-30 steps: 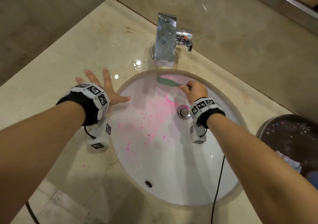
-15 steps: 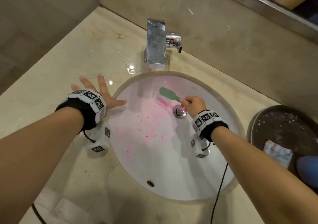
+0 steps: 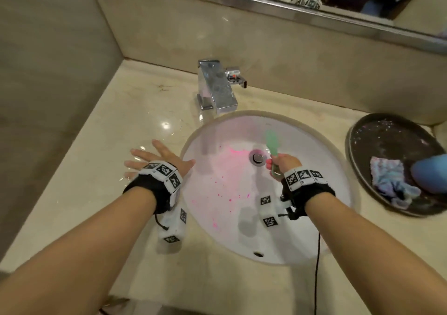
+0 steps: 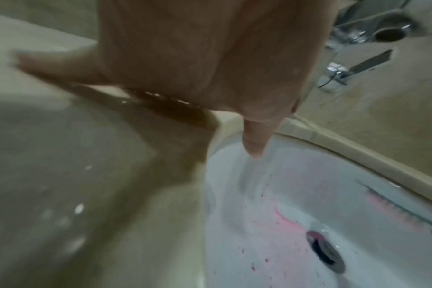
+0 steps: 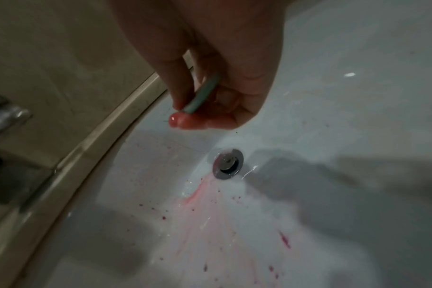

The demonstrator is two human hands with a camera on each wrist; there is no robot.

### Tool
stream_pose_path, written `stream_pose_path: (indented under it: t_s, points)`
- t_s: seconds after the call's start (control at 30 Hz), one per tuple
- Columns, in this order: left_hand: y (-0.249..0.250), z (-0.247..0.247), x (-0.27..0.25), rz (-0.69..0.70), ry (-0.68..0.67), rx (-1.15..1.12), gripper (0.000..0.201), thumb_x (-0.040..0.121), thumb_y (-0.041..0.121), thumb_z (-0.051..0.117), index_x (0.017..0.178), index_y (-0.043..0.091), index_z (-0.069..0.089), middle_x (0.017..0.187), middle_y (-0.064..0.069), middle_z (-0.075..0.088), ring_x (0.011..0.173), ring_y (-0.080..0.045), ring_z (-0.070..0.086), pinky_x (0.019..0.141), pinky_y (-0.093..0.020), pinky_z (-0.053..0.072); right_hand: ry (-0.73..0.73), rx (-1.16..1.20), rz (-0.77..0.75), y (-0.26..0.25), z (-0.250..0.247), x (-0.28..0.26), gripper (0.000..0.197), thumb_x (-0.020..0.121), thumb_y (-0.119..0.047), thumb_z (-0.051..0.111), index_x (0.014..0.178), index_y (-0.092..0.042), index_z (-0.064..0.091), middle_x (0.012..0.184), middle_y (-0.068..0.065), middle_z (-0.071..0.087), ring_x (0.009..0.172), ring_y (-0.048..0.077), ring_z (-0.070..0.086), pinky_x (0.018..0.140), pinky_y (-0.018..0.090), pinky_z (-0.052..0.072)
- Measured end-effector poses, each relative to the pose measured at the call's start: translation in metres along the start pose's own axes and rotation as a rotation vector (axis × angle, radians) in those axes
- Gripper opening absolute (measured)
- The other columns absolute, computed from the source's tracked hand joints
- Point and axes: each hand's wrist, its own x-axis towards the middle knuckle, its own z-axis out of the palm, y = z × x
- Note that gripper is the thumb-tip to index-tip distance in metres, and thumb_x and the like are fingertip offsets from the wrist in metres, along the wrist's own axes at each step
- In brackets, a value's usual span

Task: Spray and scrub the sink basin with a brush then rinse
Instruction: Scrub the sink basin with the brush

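Head view: your right hand grips the green brush at frame centre, over the pink-stained basin. Your left hand lies flat, fingers spread, on the countertop.

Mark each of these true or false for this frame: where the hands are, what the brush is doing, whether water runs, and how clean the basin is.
1. The right hand grips the green brush. True.
2. The left hand holds a spray bottle. False: it rests flat on the countertop, fingers spread.
3. Water streams from the faucet. False: no stream shows.
4. Pink stains mark the sink basin. True.
5. The brush lies left of the drain. False: it lies right of it.
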Motion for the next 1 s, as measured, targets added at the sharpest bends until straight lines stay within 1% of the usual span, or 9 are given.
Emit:
stream_pose_path:
  t_s: [0.07,0.13,0.23,0.37,0.5,0.63,0.7,0.87,1.0]
  points:
    - [0.002,-0.01,0.006,0.104,0.026,0.058,0.109,0.079,0.071,0.046,0.149,0.015,-0.016,0.15,-0.02,-0.028,0.138,-0.044,-0.022,0.105,-0.071,0.003,0.01,0.165,0.088,0.004,0.004,-0.006,0.025,0.094,-0.006,0.048,0.07,-0.004,0.057,0.059,0.008,0.057,0.054,0.017,0.049,0.052,0.026,0.04]
    - [0.005,-0.023,0.012,0.232,0.082,0.151,0.097,0.084,0.068,0.041,0.148,0.024,-0.017,0.152,-0.01,-0.03,0.139,-0.037,-0.025,0.102,-0.073,-0.001,0.01,0.31,0.143,0.008,0.01,-0.012,0.027,0.094,-0.007,0.046,0.067,-0.006,0.053,0.058,0.007,0.053,0.053,0.017,0.047,0.05,0.025,0.041]
    - [0.012,-0.039,0.022,0.327,0.107,0.239,0.091,0.084,0.073,0.031,0.147,0.03,-0.018,0.152,-0.006,-0.031,0.14,-0.033,-0.026,0.102,-0.072,-0.003,-0.017,0.474,0.217,0.015,0.021,-0.02,0.025,0.093,-0.003,0.04,0.07,-0.006,0.049,0.064,0.008,0.045,0.054,0.018,0.042,0.047,0.026,0.037]
    - [0.024,-0.041,0.038,0.48,0.054,0.321,0.078,0.088,0.071,0.018,0.147,0.035,-0.018,0.152,-0.002,-0.032,0.14,-0.032,-0.025,0.103,-0.071,-0.002,-0.14,0.643,0.292,0.021,0.035,-0.025,0.033,0.1,-0.013,0.034,0.071,-0.008,0.048,0.061,0.003,0.043,0.053,0.014,0.04,0.051,0.025,0.037]
    - [0.027,-0.034,0.052,0.535,0.042,0.388,0.07,0.092,0.064,0.018,0.145,0.038,-0.02,0.15,-0.003,-0.036,0.138,-0.034,-0.029,0.103,-0.072,-0.003,-0.2,0.573,0.302,0.023,0.048,-0.02,0.037,0.1,-0.013,0.029,0.066,-0.014,0.043,0.042,-0.001,0.043,0.048,0.012,0.035,0.051,0.022,0.03]
    - [0.028,-0.033,0.058,0.539,0.049,0.403,0.07,0.094,0.06,0.023,0.144,0.039,-0.022,0.148,-0.003,-0.038,0.137,-0.034,-0.031,0.101,-0.072,-0.004,-0.252,0.458,0.31,0.023,0.067,-0.007,0.035,0.098,-0.012,0.026,0.066,-0.018,0.04,0.036,-0.003,0.042,0.03,0.012,0.037,0.043,0.022,0.028]
    - [0.03,-0.032,0.059,0.541,0.055,0.405,0.071,0.094,0.059,0.025,0.144,0.039,-0.022,0.148,-0.003,-0.038,0.137,-0.035,-0.031,0.101,-0.072,-0.003,-0.309,0.385,0.343,0.021,0.081,-0.004,0.035,0.098,-0.013,0.025,0.067,-0.018,0.039,0.035,-0.005,0.04,0.026,0.011,0.035,0.042,0.021,0.026]
    - [0.029,-0.031,0.066,0.57,0.07,0.395,0.072,0.094,0.059,0.028,0.144,0.04,-0.021,0.149,-0.002,-0.038,0.137,-0.035,-0.031,0.1,-0.073,-0.002,-0.402,0.331,0.358,0.016,0.118,0.0,0.034,0.099,-0.013,0.023,0.068,-0.018,0.037,0.035,-0.005,0.037,0.025,0.011,0.032,0.041,0.019,0.024]
    - [0.028,-0.029,0.067,0.577,0.084,0.385,0.072,0.094,0.059,0.027,0.144,0.04,-0.021,0.149,-0.002,-0.037,0.138,-0.035,-0.03,0.099,-0.074,-0.001,-0.427,0.457,0.393,0.015,0.132,0.009,0.033,0.096,-0.013,0.02,0.067,-0.02,0.034,0.037,-0.005,0.035,0.038,0.012,0.029,0.047,0.022,0.02]
